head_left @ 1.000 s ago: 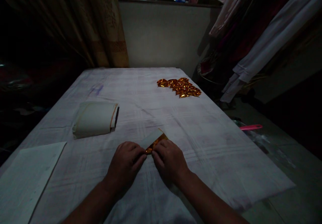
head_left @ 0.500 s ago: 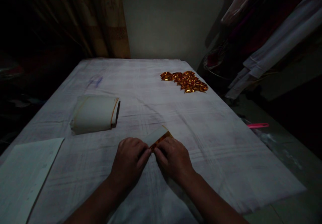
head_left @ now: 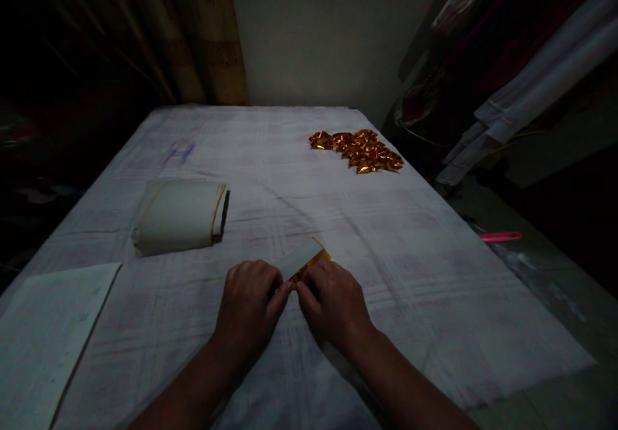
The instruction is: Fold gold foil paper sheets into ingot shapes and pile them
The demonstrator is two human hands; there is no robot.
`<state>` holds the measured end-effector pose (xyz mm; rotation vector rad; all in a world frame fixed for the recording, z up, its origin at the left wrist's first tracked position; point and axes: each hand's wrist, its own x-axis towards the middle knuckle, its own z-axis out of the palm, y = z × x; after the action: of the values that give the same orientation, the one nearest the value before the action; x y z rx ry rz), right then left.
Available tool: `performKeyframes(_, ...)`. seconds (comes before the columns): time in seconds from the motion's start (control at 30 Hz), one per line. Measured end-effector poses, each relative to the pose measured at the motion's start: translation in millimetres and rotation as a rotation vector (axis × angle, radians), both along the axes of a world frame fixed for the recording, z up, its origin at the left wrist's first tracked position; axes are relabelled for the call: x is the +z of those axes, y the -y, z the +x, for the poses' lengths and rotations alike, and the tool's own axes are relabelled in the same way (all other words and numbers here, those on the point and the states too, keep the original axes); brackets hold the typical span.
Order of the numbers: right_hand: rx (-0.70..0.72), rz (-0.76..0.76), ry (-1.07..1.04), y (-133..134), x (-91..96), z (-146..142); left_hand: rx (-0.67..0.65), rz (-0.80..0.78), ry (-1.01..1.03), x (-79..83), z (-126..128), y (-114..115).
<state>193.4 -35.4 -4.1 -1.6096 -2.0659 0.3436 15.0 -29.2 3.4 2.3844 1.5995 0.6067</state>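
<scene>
My left hand point(head_left: 248, 308) and my right hand point(head_left: 331, 301) rest side by side on the cloth-covered table point(head_left: 434, 275), fingers curled and pinching a small gold foil paper point(head_left: 305, 259) between them. The paper's white back faces up and a strip of its shiny gold side shows along the edge. Its near end is hidden under my fingertips.
A pile of folded gold foil pieces point(head_left: 358, 150) lies at the far right of the table. A stack of white-backed sheets point(head_left: 178, 216) sits to the left, and a larger white sheet point(head_left: 46, 340) lies at the near left corner. Hanging clothes point(head_left: 521, 76) and a pink object point(head_left: 499, 236) are at the right.
My hands stay pinched on the foil paper with almost no movement. The camera has tilted down a little, so everything sits slightly higher in view.
</scene>
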Motion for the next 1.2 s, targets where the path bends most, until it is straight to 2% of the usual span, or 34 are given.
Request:
performKeyframes(0.4,0.042,-0.083,0.003,0,3.0,1,0.044,-0.033,0.029,0.2,2,-2)
performKeyframes(0.7,-0.002,-0.109,0.017,-4,5.7,-3,0.039,-0.058,0.03,-1.4,1,-3)
performKeyframes(0.97,0.11,-0.164,0.008,-7,9.4,17,0.045,-0.085,0.047,1.1,1,-3)
performKeyframes(1.2,0.097,-0.164,0.088,-8,9.7,19,0.01,-0.145,0.039,6.3,-4,-7)
